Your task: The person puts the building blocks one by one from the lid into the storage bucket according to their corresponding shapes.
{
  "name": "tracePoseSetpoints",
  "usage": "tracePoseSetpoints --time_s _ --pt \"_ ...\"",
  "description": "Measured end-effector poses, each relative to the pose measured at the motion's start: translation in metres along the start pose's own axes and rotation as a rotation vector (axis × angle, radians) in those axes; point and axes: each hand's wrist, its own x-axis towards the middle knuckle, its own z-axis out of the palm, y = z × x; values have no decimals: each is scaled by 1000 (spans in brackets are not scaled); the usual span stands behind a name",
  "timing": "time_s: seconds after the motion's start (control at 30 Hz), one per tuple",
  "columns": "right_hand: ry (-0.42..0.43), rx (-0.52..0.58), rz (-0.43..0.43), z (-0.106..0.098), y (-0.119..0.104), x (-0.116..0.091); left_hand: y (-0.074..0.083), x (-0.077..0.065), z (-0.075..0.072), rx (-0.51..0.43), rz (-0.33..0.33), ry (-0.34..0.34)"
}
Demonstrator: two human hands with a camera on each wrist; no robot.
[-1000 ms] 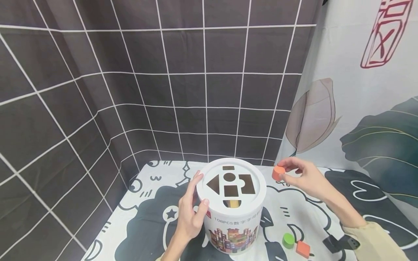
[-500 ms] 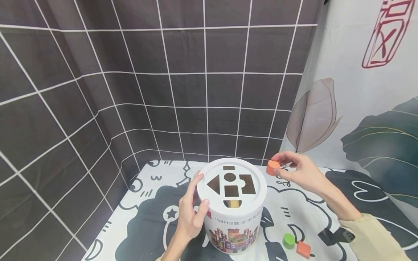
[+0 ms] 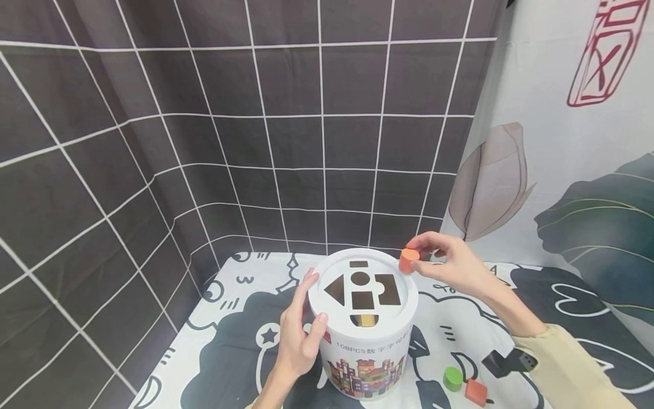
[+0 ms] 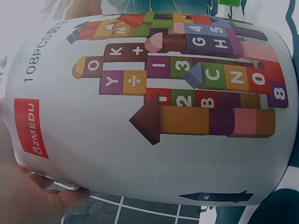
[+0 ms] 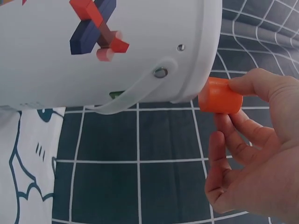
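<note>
A white bucket (image 3: pixel 365 349) printed with colourful blocks stands upright on the patterned cloth. Its white lid (image 3: pixel 398 311) has several cut-out holes: a triangle, a circle, a square and others. My left hand (image 3: pixel 298 338) rests against the bucket's left side, fingers and thumb extended along the lid's rim. Above the lid's right edge, my right hand (image 3: pixel 457 266) pinches an orange cylinder block (image 3: pixel 409 261) between thumb and fingers. In the right wrist view the orange block (image 5: pixel 220 95) appears close beside the rim; whether they touch I cannot tell. A yellow block (image 3: pixel 367 321) shows through the front hole.
To the bucket's right, a green cylinder block (image 3: pixel 452 379) and a red-orange square block (image 3: pixel 476 392) lie on the cloth (image 3: pixel 245 275). Dark grid-patterned fabric (image 3: pixel 286 142) hangs behind, meeting a white curtain (image 3: pixel 552 142) at the right. The bucket's handle (image 5: pixel 135 93) hangs at its side.
My right hand has moved left with the orange cylinder block, from beside the bucket to the lid's right edge. The left hand and bucket have stayed in place.
</note>
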Motion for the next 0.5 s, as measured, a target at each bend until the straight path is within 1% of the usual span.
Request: tracePoseSetpoints --time_s 0.27,0.5 --pt "-45 48 20 7 -7 7 0 0 0 3 -4 3" --pt "-71 54 14 16 -12 14 -1 0 1 4 4 4"
